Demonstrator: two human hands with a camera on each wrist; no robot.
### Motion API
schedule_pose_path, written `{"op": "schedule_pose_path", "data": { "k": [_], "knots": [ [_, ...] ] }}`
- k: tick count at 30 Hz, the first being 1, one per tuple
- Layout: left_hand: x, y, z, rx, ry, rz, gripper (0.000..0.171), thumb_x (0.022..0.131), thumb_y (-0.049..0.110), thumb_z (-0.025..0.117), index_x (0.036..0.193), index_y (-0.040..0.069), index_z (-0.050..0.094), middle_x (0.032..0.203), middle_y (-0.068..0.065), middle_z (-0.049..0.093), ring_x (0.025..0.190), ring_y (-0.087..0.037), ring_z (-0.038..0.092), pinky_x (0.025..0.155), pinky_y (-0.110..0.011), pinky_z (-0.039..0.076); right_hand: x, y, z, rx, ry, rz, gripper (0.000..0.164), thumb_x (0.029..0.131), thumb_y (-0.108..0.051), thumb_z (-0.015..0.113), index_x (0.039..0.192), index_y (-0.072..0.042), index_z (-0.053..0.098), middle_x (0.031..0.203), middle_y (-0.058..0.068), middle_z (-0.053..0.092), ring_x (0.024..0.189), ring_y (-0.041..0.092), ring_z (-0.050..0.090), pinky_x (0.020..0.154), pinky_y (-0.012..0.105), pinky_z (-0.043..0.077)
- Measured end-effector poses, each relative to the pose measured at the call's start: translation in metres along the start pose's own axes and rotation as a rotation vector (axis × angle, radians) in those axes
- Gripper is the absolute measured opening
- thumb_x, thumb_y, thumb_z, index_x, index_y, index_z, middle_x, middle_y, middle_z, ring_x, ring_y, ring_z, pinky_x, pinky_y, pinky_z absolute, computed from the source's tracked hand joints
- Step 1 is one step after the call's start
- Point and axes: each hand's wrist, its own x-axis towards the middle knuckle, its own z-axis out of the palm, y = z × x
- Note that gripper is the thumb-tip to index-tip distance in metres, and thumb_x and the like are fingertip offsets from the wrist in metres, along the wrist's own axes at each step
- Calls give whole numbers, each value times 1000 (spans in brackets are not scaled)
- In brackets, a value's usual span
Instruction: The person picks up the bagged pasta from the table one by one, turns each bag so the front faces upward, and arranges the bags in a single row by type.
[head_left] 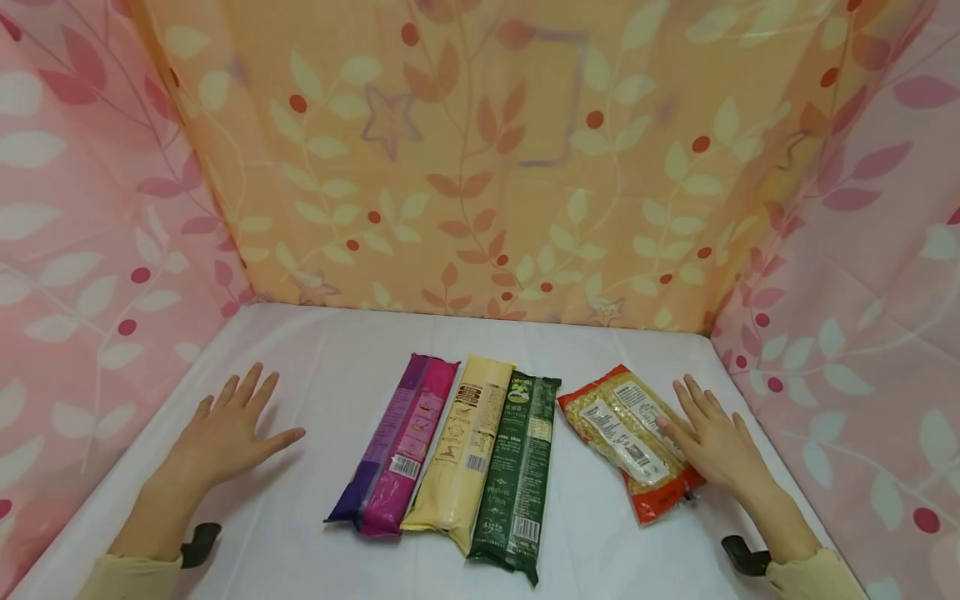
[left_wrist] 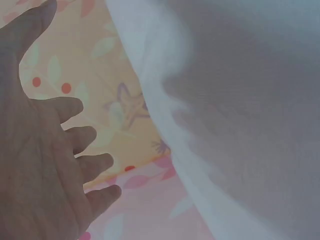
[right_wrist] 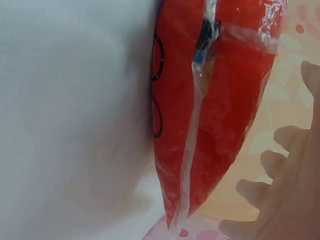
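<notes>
My left hand (head_left: 225, 437) is held over the left of the white table with its fingers spread, and it holds nothing. In the left wrist view the same hand (left_wrist: 40, 150) has only bare cloth beside it. My right hand (head_left: 716, 437), fingers extended, overlaps the right edge of a red and clear noodle packet (head_left: 615, 437); I cannot tell if it touches. The right wrist view shows the packet's red end (right_wrist: 215, 110) close by, apart from the fingers. Mid-table lie a purple and pink packet (head_left: 408, 442), a cream packet (head_left: 465, 442) and a green spaghetti packet (head_left: 521, 467), side by side.
A white cloth covers the table (head_left: 315, 358). Behind it hangs a yellow-orange leaf-patterned curtain (head_left: 465, 167), with pink patterned curtains (head_left: 67, 250) on the left and right sides. A dark strap piece (head_left: 201, 546) sits at each wrist.
</notes>
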Motion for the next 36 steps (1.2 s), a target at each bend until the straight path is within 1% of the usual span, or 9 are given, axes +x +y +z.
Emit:
{"op": "schedule_pose_path", "data": {
  "k": [4,9,14,18,19,22,26,32,36],
  "knots": [
    [3,8,-4,-1,42,23,107,93,72,59,163,-2,25,168,-31,14,148,-60,20,111,-79,16,0,0,1,39,52,-24,81,106,-52,50,166,-6,21,170,24,17,148,58,24,109,82,17],
    [13,27,-11,11,178,96,97,93,62,68,158,-2,37,165,-28,30,145,-55,33,113,-72,25,-1,-1,-1,103,158,-39,76,107,-43,55,166,-9,22,169,24,22,146,57,30,107,79,28],
    [33,54,-17,-1,365,214,77,91,39,79,149,-4,51,154,-26,48,130,-51,54,104,-66,43,-1,2,-4,157,305,-39,70,105,-36,60,163,-8,33,161,27,37,142,55,38,106,77,33],
    [54,85,-23,-77,424,279,66,92,29,78,146,0,56,150,-21,55,125,-47,60,93,-64,52,1,10,-4,196,399,-55,63,101,-26,67,154,-1,45,149,30,50,127,52,51,98,73,43],
    [60,93,-24,-97,423,293,64,93,29,77,146,0,56,149,-20,56,125,-46,60,92,-64,53,2,13,-3,200,409,-55,61,101,-25,68,153,0,47,146,31,52,123,51,54,95,69,48],
    [76,119,-23,-175,391,335,58,95,27,74,145,2,57,146,-19,58,127,-42,60,93,-62,54,2,21,-3,231,423,-44,57,99,-20,69,149,1,51,139,29,56,112,46,59,87,36,56],
    [96,155,-18,-295,306,388,54,98,27,73,144,4,58,141,-15,62,120,-34,65,92,-55,56,-2,31,-2,267,429,-20,54,99,-17,70,146,4,53,135,27,58,107,44,62,77,2,38],
    [119,206,-9,-432,88,455,47,102,29,68,144,10,60,139,-9,62,107,-23,66,82,-42,57,-15,46,2,278,398,34,54,98,-12,70,144,10,52,133,31,56,102,46,62,72,-3,35],
    [134,234,2,-499,-32,512,43,104,26,64,144,9,61,136,-9,64,101,-20,65,74,-32,55,-24,54,3,242,341,80,56,99,-16,70,144,10,50,134,33,54,101,49,64,68,2,39]
  ]
}}
